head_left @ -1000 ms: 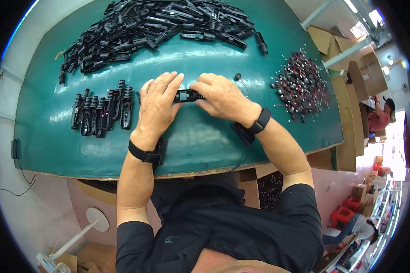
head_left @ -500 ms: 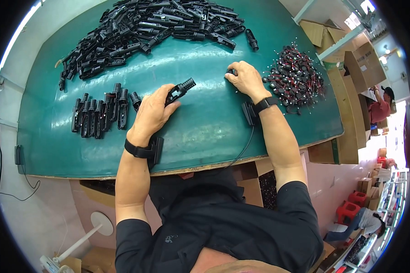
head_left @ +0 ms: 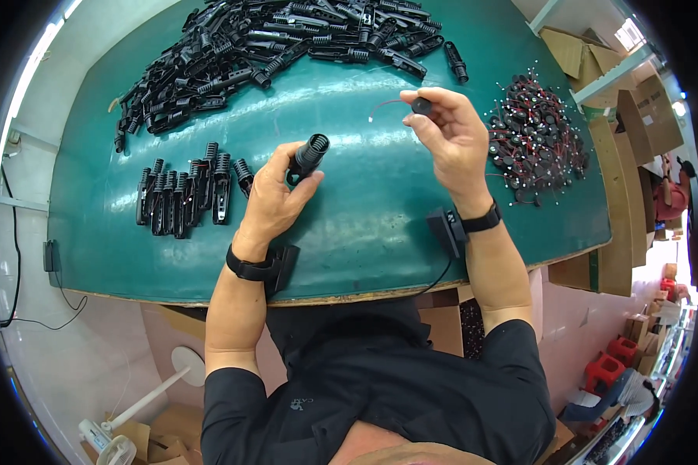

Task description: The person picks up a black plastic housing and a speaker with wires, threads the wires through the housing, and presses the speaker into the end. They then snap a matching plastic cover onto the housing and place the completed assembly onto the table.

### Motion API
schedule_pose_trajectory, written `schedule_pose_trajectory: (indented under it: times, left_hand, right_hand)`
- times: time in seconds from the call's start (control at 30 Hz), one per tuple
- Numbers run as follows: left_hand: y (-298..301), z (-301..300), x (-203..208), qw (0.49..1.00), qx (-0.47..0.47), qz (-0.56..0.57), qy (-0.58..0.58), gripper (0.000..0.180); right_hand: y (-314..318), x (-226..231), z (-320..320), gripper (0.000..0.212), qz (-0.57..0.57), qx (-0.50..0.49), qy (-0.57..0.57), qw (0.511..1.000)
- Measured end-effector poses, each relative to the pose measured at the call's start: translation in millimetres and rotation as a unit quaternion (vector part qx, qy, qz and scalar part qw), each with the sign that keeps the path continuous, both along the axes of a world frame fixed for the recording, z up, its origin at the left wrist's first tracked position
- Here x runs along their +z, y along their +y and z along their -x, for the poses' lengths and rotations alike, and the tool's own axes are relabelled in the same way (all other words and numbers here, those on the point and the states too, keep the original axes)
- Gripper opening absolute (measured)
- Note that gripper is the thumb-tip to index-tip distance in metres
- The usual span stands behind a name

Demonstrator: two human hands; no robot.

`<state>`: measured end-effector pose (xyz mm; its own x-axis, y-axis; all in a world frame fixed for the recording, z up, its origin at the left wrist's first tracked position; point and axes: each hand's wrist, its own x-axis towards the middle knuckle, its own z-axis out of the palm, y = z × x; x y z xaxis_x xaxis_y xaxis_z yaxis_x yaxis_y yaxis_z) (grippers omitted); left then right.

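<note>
My left hand (head_left: 278, 188) is closed round a black plastic housing (head_left: 310, 157), whose ribbed, hollow round end tilts up toward me. To the right, my right hand (head_left: 454, 139) pinches a small round black part with a wire (head_left: 421, 106) between thumb and fingertips. Its thin red wire trails left to a small white connector (head_left: 371, 119). The two held parts are apart, both above the green table. Left of my left hand lies a row of similar black housings (head_left: 181, 194), side by side, with one more (head_left: 243, 177) close to my wrist.
A big heap of black housings (head_left: 279, 46) covers the far side of the green table (head_left: 349, 256). On the right sits a pile of small round wired parts (head_left: 539, 132). Cardboard boxes (head_left: 616, 194) stand beyond the right edge. Two people work farther off at right.
My right hand has lifted off the table with the round wired part, its red wire now showing. My left hand has turned the housing so its ribbed end points up.
</note>
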<state>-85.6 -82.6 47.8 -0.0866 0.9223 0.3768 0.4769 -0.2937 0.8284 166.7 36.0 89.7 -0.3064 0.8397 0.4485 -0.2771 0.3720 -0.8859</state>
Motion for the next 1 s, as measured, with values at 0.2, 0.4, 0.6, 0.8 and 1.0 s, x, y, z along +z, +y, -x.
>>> schedule_pose_trajectory:
  times: [0.2,0.4,0.6,0.8,1.0]
  left_hand:
    - [12,-8,-6,1.000,0.011,-0.008,0.010,0.045]
    - [18,-13,-9,0.999,0.010,-0.022,-0.033,0.045]
    - [23,-11,-13,0.998,-0.003,-0.054,-0.038,0.044]
    - [25,-14,-12,0.996,-0.013,-0.086,-0.030,0.045]
    - [27,-15,-11,0.993,-0.024,-0.111,0.011,0.050]
  right_hand:
    - [-27,10,-4,0.031,-0.364,-0.061,-0.079,0.926]
    - [-30,3,6,0.030,-0.515,-0.038,-0.082,0.853]
    - [-31,-1,13,0.028,-0.547,-0.029,-0.081,0.833]
    - [-33,-8,14,0.027,-0.553,-0.021,-0.079,0.829]
    - [-30,-10,12,0.024,-0.548,-0.009,-0.075,0.833]
